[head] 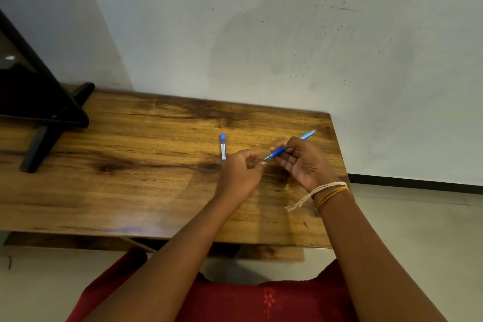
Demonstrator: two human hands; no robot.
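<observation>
My right hand (305, 162) grips a blue mechanical pencil (281, 149) above the wooden table (130, 165), its tip pointing left and down towards my left hand. My left hand (241, 172) hovers just left of the tip with fingers curled and thumb and forefinger close together near the tip; whether they pinch anything is too small to tell. A slim blue lead case (223, 147) lies flat on the table just behind my left hand, apart from both hands.
A black stand with splayed feet (52, 123) occupies the table's far left. A pale wall runs behind the table. The table's right edge (339, 154) lies close to my right hand, with floor beyond. My red clothing (235, 303) shows below.
</observation>
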